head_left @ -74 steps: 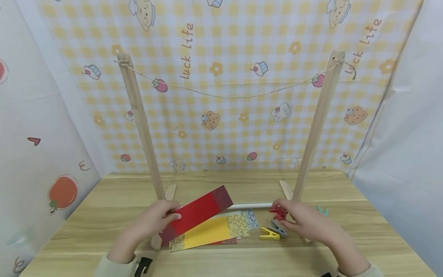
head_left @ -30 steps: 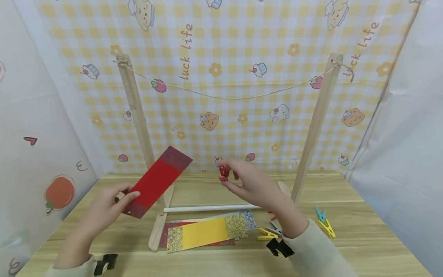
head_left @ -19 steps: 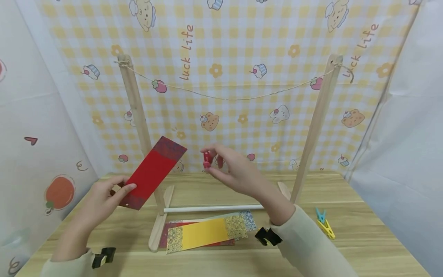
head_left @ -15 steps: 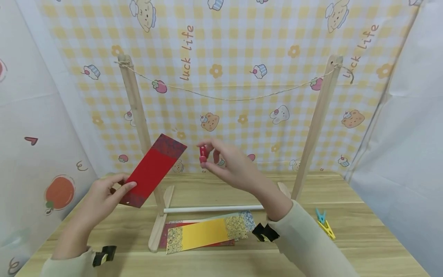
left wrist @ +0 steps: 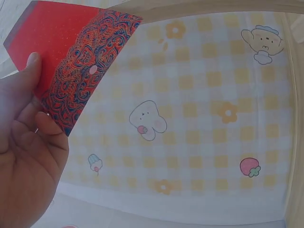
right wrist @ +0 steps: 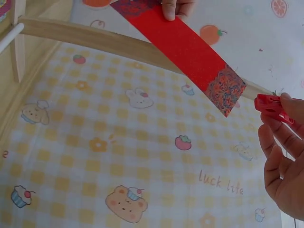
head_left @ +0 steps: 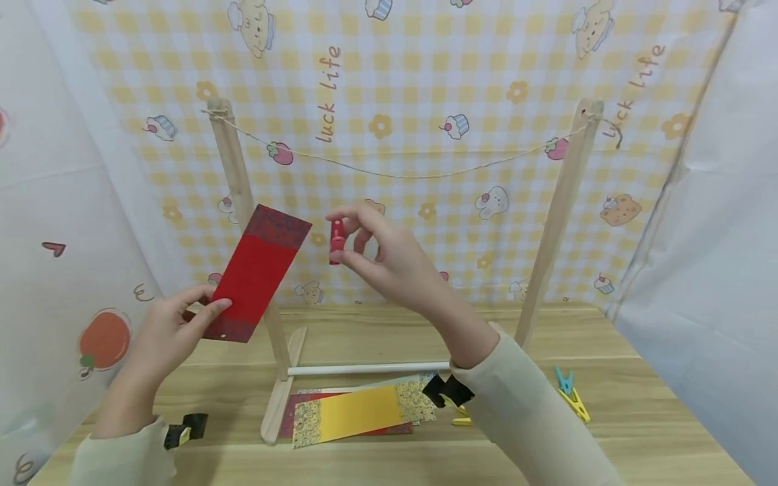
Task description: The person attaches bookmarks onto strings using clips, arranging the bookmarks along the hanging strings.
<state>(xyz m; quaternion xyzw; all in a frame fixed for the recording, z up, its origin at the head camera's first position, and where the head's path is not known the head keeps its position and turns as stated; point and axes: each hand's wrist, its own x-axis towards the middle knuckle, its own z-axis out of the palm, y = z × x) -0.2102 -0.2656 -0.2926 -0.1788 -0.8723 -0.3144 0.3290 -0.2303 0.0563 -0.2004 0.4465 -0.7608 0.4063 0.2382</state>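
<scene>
My left hand (head_left: 176, 327) pinches a red card strip (head_left: 252, 277) near its lower end, thumb in front. Dark patterned bands mark both ends of the strip, and a small hole shows in the lower one. Between the thumb and fingertips of my right hand (head_left: 385, 260) is a red clothespin (head_left: 337, 241), just right of the strip's upper end; in the right wrist view a gap separates the clothespin (right wrist: 270, 106) from the patterned corner. Above both hands a thin string (head_left: 413, 177) sags between two wooden posts. The strip slants up and away from the left hand.
On the table lie a yellow strip (head_left: 358, 412) and other strips partly under it, before a white rod (head_left: 371, 368). To the right are a teal clothespin (head_left: 564, 380) and a yellow one (head_left: 574, 405). Wooden posts (head_left: 249, 202) stand at both sides; patterned cloth hangs behind.
My right hand has picked up the red clothespin from the table and carried it up and left. My left hand has lifted the red strip up and left, tilting it steeper.
</scene>
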